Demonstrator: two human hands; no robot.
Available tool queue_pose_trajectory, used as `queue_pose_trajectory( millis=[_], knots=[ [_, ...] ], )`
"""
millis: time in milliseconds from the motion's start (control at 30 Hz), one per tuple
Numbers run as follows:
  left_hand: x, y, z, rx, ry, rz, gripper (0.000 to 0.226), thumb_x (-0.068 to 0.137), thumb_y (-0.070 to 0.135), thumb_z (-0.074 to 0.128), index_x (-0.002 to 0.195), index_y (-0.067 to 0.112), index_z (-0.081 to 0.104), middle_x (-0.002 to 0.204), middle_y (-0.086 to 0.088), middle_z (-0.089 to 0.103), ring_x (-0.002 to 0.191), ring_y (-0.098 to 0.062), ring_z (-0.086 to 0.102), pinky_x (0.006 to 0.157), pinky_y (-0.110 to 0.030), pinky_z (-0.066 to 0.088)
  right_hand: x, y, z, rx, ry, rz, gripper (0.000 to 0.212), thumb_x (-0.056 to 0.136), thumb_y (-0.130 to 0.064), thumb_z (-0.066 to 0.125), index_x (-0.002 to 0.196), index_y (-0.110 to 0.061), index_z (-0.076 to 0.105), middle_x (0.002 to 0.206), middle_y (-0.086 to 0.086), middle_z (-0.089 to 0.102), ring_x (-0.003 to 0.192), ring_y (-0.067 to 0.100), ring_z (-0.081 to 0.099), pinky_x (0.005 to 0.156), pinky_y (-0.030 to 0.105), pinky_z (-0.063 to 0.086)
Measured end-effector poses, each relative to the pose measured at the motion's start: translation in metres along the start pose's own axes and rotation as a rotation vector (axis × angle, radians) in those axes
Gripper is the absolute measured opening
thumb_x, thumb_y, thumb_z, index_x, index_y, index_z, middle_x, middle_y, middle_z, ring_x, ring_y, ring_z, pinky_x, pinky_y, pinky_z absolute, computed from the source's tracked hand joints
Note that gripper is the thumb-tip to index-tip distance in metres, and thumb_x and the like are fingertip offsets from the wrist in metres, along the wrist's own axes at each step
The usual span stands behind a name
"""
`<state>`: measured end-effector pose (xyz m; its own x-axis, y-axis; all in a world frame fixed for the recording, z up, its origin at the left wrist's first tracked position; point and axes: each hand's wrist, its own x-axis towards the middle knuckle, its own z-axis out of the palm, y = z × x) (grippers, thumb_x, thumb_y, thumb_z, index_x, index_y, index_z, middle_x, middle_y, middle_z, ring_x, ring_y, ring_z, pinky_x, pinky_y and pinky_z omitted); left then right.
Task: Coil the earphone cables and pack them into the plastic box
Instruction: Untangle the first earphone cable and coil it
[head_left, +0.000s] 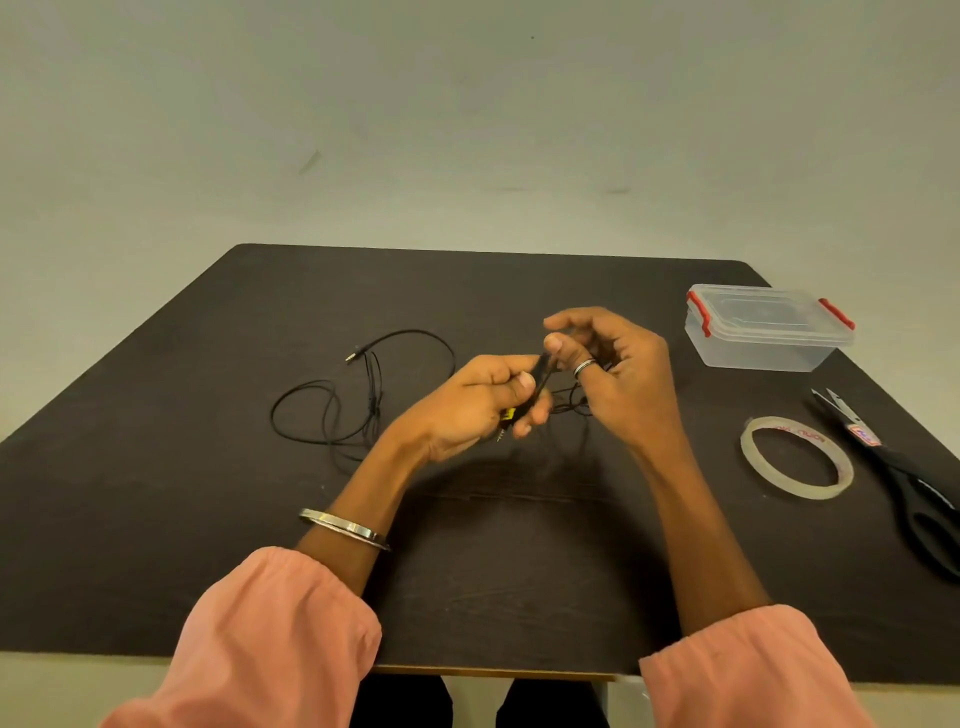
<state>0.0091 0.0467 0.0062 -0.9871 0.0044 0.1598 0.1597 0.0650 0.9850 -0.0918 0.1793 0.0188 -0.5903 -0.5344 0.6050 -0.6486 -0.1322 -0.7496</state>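
1. Winding is the step in hand, judged from the head view: the left hand (483, 400) pinches a bundle of black earphone cable (540, 379) between thumb and curled fingers, with a yellow tag and the plug poking out beneath it.
2. The right hand (618, 369) sits close beside it, fingers curled round the loops that trail between the two hands above the table (519, 571).
3. To do this well, I would keep the left pinch firm and feed even loops with the right, so that nothing springs loose.
4. A second earphone cable (363, 395) lies uncoiled on the table, left of the hands.
5. The plastic box (769, 327) stands far right with its lid on, and needs opening before packing.
6. Tape roll (797, 457) and scissors (904, 467) lie near it, perhaps for binding the coil.
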Motion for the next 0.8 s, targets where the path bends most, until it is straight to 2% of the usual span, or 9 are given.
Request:
queue_pose_trajectory(
  millis=[100,167,333,467,533,600,667,733,800],
  knots=[
    [-0.001,0.001,0.001,0.007,-0.057,-0.002,0.026,0.103,0.008,0.032,0.101,0.01,0.058,0.069,-0.004,0.051,0.055,-0.009,0.04,0.053,-0.016,0.037,0.0,-0.001,0.002,0.001,-0.007,-0.009,0.014,0.087,-0.007,0.068,0.1,-0.01,0.069,0.074,-0.003,0.065,0.067,0.005,0.064,0.062,0.02,0.054],
    [-0.001,0.0,0.001,0.001,-0.05,-0.008,0.032,0.103,0.007,0.032,0.094,0.016,0.061,0.068,-0.004,0.052,0.054,-0.008,0.039,0.052,-0.016,0.036,0.0,-0.002,0.001,0.016,-0.015,-0.015,0.016,0.087,-0.007,0.068,0.102,-0.008,0.068,0.073,-0.005,0.064,0.068,0.005,0.064,0.063,0.019,0.054],
    [0.002,-0.006,-0.002,0.071,0.03,-0.058,0.032,0.104,0.009,0.029,0.117,0.019,0.057,0.073,-0.005,0.059,0.056,-0.01,0.046,0.058,-0.023,0.04,-0.001,-0.003,0.001,-0.03,-0.032,-0.062,0.018,0.086,-0.006,0.068,0.104,-0.009,0.068,0.073,0.003,0.065,0.069,0.006,0.062,0.066,0.016,0.049],
    [0.001,-0.003,0.001,0.086,-0.027,-0.039,0.032,0.104,0.009,0.028,0.119,0.02,0.054,0.076,-0.006,0.059,0.057,-0.01,0.045,0.058,-0.02,0.04,0.001,0.0,0.0,-0.036,-0.013,-0.037,0.018,0.087,-0.007,0.067,0.104,-0.01,0.068,0.074,0.002,0.066,0.069,0.009,0.064,0.065,0.02,0.052],
    [0.0,-0.002,0.002,0.088,-0.056,-0.04,0.031,0.104,0.01,0.028,0.116,0.015,0.056,0.072,-0.003,0.055,0.056,-0.009,0.04,0.056,-0.02,0.037,0.001,0.002,0.0,-0.018,-0.016,-0.008,0.018,0.087,-0.007,0.067,0.105,-0.007,0.068,0.075,0.004,0.065,0.068,0.01,0.066,0.061,0.018,0.053],
    [0.0,-0.002,0.001,0.041,-0.05,-0.064,0.031,0.104,0.014,0.03,0.116,-0.003,0.054,0.066,0.001,0.05,0.053,-0.008,0.035,0.053,-0.022,0.031,0.001,0.003,0.0,0.041,-0.027,0.037,0.018,0.087,-0.006,0.067,0.105,-0.005,0.067,0.078,0.008,0.065,0.071,0.009,0.067,0.062,0.018,0.055],
    [0.0,-0.001,-0.002,-0.072,-0.053,-0.065,0.037,0.104,0.016,0.03,0.117,-0.012,0.049,0.059,0.002,0.043,0.048,-0.007,0.028,0.048,-0.022,0.024,0.001,0.002,0.0,0.077,-0.025,0.063,0.016,0.086,-0.007,0.068,0.102,-0.006,0.068,0.082,0.008,0.067,0.075,0.01,0.068,0.064,0.02,0.056],
    [-0.002,0.001,-0.004,-0.192,-0.069,-0.046,0.042,0.103,0.022,0.031,0.117,-0.01,0.054,0.053,0.003,0.035,0.045,-0.007,0.021,0.043,-0.022,0.017,0.003,0.004,0.0,0.014,-0.025,0.04,0.012,0.085,-0.012,0.07,0.097,-0.013,0.069,0.082,-0.001,0.069,0.076,0.008,0.068,0.066,0.021,0.054],
    [-0.002,0.002,-0.007,-0.315,-0.052,-0.017,0.042,0.101,0.027,0.033,0.112,-0.002,0.061,0.049,0.006,0.03,0.043,-0.007,0.017,0.042,-0.023,0.014,0.004,0.007,-0.002,-0.049,-0.046,0.029,0.007,0.087,-0.023,0.067,0.09,-0.018,0.07,0.075,-0.006,0.068,0.07,0.009,0.065,0.064,0.029,0.052]
  ],
)
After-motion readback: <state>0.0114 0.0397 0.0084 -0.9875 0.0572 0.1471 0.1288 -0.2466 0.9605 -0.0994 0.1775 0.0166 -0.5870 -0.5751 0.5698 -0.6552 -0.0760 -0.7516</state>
